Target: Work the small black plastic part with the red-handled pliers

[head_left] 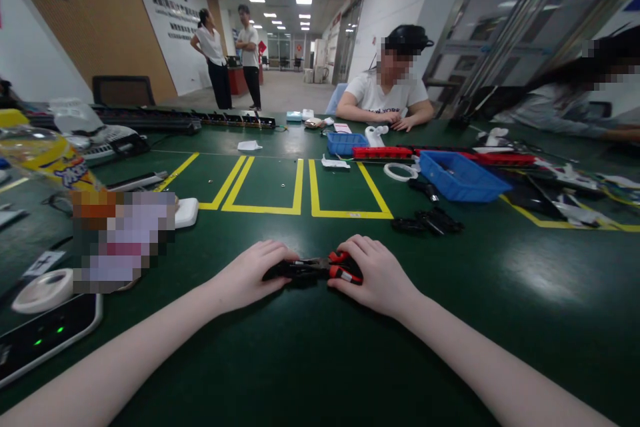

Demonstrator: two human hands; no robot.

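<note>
My right hand [375,273] is closed around the red and black handles of a pair of pliers [345,273], whose jaws point left. In my left hand [255,273] is a small black part [300,269], pinched between thumb and fingers; its exact kind is hard to make out. The jaws of the pliers meet this part between my two hands, just above the green table [320,360]. Beyond my right hand lie several black pieces [435,221], and a dark tool-like object [424,189] rests behind them.
Yellow tape outlines [260,209] mark the table ahead. Blue bins [463,177] stand at the right and middle back. On the left are a drink bottle [50,167], a tape roll [44,290], a black device with green lights [50,333] and a white box [187,212]. A person [387,90] sits opposite.
</note>
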